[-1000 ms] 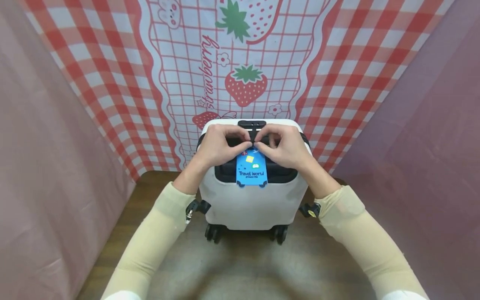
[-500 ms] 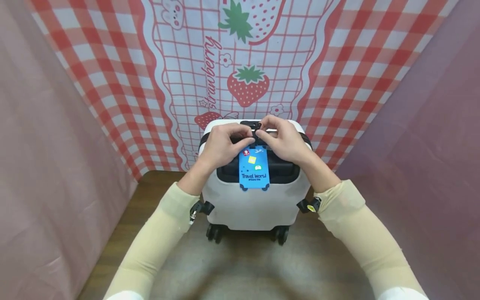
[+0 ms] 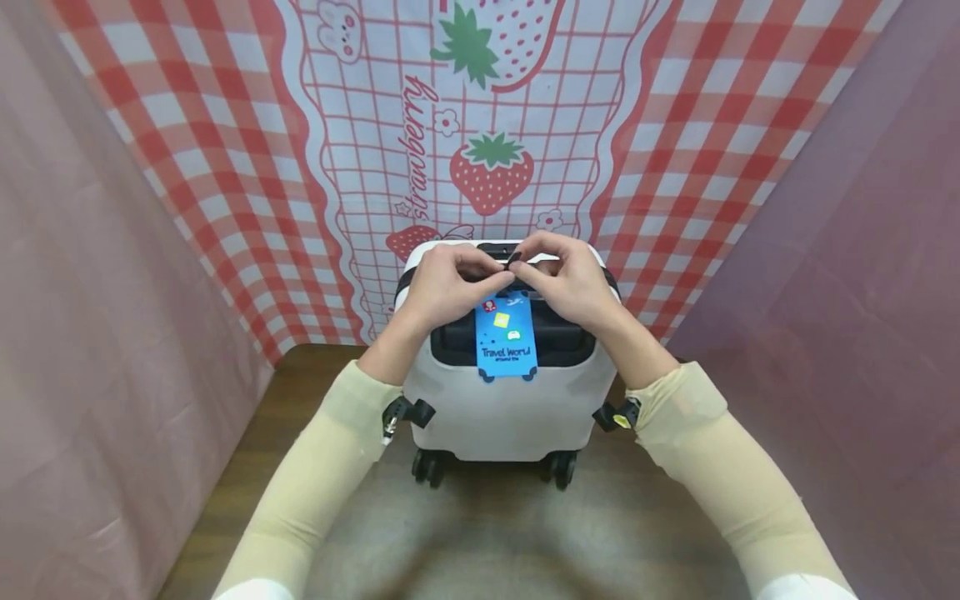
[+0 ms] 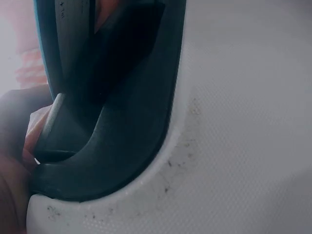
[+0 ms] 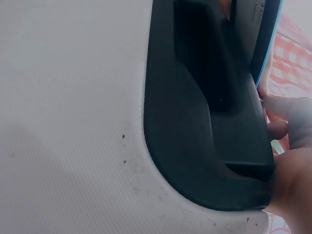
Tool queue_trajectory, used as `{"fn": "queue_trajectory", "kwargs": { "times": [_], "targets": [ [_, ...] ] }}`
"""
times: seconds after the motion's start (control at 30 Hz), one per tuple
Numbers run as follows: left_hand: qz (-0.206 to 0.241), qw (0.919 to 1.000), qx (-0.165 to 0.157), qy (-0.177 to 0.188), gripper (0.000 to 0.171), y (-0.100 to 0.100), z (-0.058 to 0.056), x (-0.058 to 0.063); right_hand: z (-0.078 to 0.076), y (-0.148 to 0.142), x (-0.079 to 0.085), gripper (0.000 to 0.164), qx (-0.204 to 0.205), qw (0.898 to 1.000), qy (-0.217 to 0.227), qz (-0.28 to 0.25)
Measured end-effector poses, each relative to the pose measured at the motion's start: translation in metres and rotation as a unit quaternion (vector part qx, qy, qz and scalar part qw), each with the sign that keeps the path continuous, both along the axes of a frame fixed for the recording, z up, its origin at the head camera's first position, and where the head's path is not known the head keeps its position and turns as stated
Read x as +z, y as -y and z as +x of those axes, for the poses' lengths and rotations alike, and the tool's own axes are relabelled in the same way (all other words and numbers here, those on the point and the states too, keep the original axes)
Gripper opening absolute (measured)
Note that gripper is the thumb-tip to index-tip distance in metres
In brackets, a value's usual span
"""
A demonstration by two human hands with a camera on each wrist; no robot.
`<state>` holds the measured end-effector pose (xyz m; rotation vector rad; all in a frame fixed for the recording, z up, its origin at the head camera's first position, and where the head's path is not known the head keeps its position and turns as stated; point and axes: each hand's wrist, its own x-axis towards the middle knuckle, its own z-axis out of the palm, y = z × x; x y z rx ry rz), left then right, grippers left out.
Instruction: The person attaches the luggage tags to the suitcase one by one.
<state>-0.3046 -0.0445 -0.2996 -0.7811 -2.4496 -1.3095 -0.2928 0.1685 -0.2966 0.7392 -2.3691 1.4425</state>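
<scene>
A blue luggage tag (image 3: 507, 346) printed "Travel World" hangs over the black recess on top of the white suitcase (image 3: 510, 412). Just above the tag, my left hand (image 3: 444, 287) and right hand (image 3: 573, 283) meet fingertip to fingertip. Between the right thumb and forefinger sticks up a dark strap end (image 3: 514, 257). The left thumb and forefinger pinch right beside it, partly hiding the strap. In the left wrist view, the tag (image 4: 75, 44) shows edge-on beyond the black handle recess (image 4: 136, 131). The right wrist view has the tag's side (image 5: 249, 34) above the right hand (image 5: 300, 161).
The suitcase stands on black wheels (image 3: 427, 468) on a wooden tabletop (image 3: 300, 400). Behind it hangs a red-and-white strawberry cloth (image 3: 491, 175). Pink curtains (image 3: 112, 333) close in the left and right sides. A black wrist camera (image 3: 408, 412) sits at the left sleeve.
My right hand has risen from the tag's top with the dark strap end. Both hands' fingertips have come together again after a small gap. The tag hangs slightly lower.
</scene>
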Motion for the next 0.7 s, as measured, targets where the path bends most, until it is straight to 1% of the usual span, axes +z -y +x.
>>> {"fn": "queue_trajectory", "kwargs": {
  "times": [0.13,0.3,0.43,0.57,0.7],
  "targets": [
    [0.005,1.0000,-0.002,0.006,0.019,-0.0001,-0.0002,-0.0003,-0.0001,0.0017,-0.0017,0.014,0.004,1.000,0.016,-0.011],
    [0.003,1.0000,-0.004,-0.002,0.019,-0.0010,-0.0016,0.0020,0.0006,0.0023,-0.0017,0.016,0.005,0.999,0.021,-0.026],
    [-0.005,0.9997,-0.008,-0.022,0.019,-0.0026,-0.0007,0.0045,-0.0005,0.0008,-0.0032,0.016,0.006,0.999,0.015,-0.031],
    [-0.025,0.9986,0.003,-0.046,0.020,-0.0035,-0.0001,0.0048,-0.0014,0.0008,-0.0055,0.014,0.012,0.999,0.000,-0.041],
    [-0.040,0.9969,0.015,-0.066,0.020,-0.0034,-0.0024,0.0027,-0.0021,0.0015,-0.0074,0.012,0.021,0.998,-0.016,-0.054]
  ]
}}
